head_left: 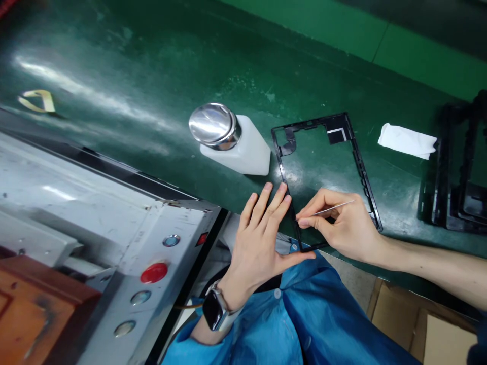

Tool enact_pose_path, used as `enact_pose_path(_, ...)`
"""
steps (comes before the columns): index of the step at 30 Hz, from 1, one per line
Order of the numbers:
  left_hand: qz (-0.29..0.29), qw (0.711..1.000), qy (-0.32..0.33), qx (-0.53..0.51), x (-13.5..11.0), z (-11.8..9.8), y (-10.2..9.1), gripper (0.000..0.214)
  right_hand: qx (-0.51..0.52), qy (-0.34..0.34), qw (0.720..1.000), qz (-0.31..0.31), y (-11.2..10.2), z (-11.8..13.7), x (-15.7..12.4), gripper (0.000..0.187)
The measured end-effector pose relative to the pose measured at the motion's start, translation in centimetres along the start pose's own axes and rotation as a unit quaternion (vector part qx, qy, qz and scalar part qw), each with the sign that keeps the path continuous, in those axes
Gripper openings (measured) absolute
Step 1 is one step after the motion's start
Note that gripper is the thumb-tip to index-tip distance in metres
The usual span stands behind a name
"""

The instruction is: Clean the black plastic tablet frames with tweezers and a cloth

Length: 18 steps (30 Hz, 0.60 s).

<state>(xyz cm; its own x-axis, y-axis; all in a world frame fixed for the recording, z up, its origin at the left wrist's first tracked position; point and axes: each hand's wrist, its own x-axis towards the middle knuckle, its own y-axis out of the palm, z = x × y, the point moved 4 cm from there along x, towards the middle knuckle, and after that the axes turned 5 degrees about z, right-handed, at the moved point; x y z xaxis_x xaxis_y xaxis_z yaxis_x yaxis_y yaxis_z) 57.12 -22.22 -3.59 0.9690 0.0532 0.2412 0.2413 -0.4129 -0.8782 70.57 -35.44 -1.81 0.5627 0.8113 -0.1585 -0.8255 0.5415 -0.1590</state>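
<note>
A thin black rectangular frame [359,162] lies flat on the green table near its front edge. My left hand [258,243] rests open on the frame's left side, fingers stretched out flat and thumb pointing right along the near edge. A watch sits on that wrist. My right hand [342,225] is closed in a pinch on a thin white stick [335,207], whose tip meets the frame's left rail close to my left fingertips.
A white dispenser bottle with a shiny metal cap [228,139] stands just left of the frame. A folded white cloth [407,141] lies to the right, beside a stack of black frames [456,172]. A grey machine with a red button [154,272] fills the left.
</note>
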Motion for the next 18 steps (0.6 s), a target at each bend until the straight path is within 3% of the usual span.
enact_pose_path(18, -0.005, 1.000, 0.000, -0.001, -0.10, -0.04, 0.02, 0.104, -0.003, -0.016, 1.000, -0.016, -0.12, 0.34, -0.01, 0.011)
